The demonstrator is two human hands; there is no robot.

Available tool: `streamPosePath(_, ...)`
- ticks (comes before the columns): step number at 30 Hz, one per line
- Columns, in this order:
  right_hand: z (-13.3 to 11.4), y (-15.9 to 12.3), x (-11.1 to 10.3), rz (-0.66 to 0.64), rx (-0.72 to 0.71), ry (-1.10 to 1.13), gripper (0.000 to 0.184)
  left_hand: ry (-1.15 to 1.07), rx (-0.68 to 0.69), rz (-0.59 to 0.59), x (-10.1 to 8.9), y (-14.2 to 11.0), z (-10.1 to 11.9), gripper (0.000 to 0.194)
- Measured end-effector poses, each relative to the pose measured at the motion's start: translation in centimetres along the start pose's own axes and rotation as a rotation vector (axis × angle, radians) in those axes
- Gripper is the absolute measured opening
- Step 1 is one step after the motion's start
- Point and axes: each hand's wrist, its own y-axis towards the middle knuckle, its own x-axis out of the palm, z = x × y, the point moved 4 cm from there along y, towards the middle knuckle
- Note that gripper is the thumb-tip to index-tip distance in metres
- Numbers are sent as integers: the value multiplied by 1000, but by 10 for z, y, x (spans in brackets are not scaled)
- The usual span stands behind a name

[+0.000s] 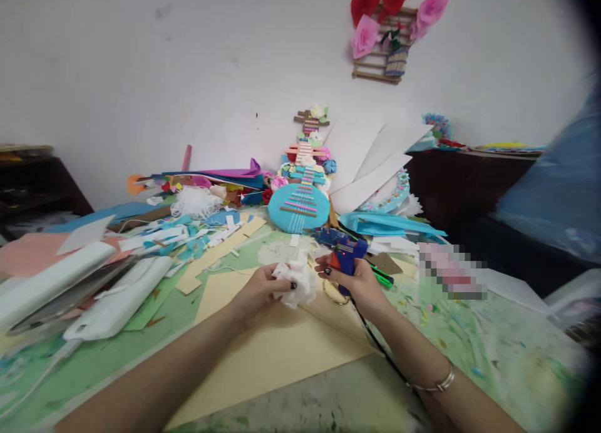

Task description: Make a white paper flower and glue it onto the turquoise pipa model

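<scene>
Between the thumb and fingers of my left hand (263, 290) is a white crumpled paper flower (298, 283). My right hand (360, 286) is wrapped around the grip of a blue glue gun (348, 258) with an orange trigger. A small red light glows on its side, and a black cord runs down beside my right wrist. The gun's front points left, just above and behind the flower; whether its nozzle touches anything is not clear. Under both hands lies a large cream paper sheet (235, 364). A green cutter (382, 276) rests just right of the glue gun.
A blue paper lute-like craft (300, 208) leans at the back, with paper flowers around it. Paper scraps (188, 236) and white string (197, 201) pile up at left, near a white power bank-like device (119, 298). Blue folded paper (389, 223) lies at back right.
</scene>
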Motion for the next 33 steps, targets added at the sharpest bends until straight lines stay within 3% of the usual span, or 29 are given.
streamPosePath(5, -2, -6, 13, -70, -15, -80, 30, 77, -15, -47, 4, -3, -4, 35)
streamPosePath(13, 10, -7, 13, -75, -37, -173, 23, 319, 46, -66, 7, -6, -3, 32)
streamPosePath(24, 6, -6, 9, 66, -98, -233, 17, 396, 75, -76, 10, -7, -4, 32)
streamPosePath(29, 6, -9, 12, 12, -119, -221, 16, 408, 98, -47, 7, -5, -4, 35)
streamPosePath(33, 3, -13, 15, -22, -130, -222, 13, 313, 22, -21, 9, -6, -5, 40)
